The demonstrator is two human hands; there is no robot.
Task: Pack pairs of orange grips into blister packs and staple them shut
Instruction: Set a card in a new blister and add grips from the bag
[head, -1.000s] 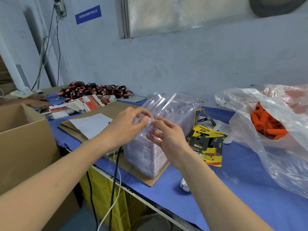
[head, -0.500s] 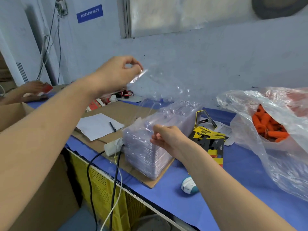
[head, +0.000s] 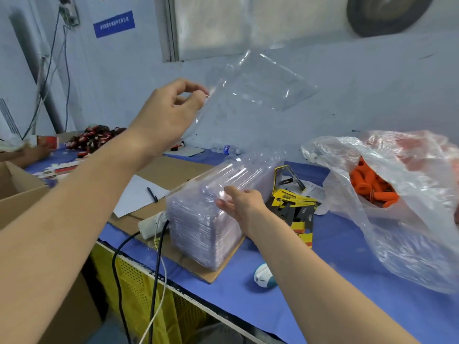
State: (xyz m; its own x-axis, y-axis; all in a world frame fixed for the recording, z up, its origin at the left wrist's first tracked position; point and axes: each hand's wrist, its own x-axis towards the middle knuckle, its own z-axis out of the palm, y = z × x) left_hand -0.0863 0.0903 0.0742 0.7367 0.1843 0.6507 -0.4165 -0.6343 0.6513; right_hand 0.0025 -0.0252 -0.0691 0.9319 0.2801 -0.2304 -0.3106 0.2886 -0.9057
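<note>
one clear blister [head: 260, 83] hung in the air above the stack [head: 211, 219], pinched at a corner by the left hand [head: 169, 112]. it was thin, glossy moulded plastic and looked light and springy. the right hand [head: 243, 202] lay with loose fingers on the stack's top, gripping nothing. the step seemed to be taking one blister. next, it likely needed opening for two grips [head: 372, 184], orange tubes in the crinkly bag [head: 409, 219] at right. yellow-black cards [head: 295, 207] lay between, on the blue table [head: 347, 281].
</note>
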